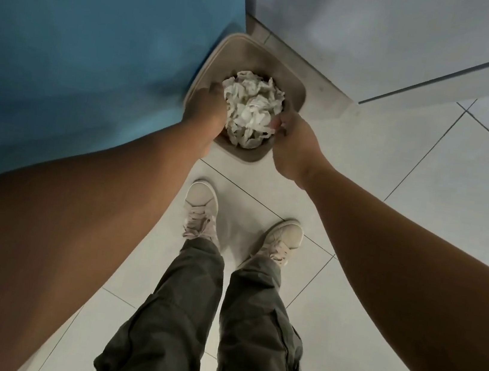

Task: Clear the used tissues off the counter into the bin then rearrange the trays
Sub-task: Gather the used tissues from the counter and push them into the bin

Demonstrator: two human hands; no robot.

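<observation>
Both hands hold a crumpled bundle of used tissues (252, 111) directly over the open beige bin (297, 90). The left hand (205, 110) grips the left side of the bundle, its fingers curled in and mostly hidden by paper. The right hand (289, 147) pinches the right edge. The bin stands on the tiled floor (426, 179), touching a blue panel (98, 54) at the left, beyond the person's shoes (201, 207).

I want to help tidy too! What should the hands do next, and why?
Probably open both and let go: the left hand and right hand hold the tissues right over the bin, so they should drop in.
</observation>
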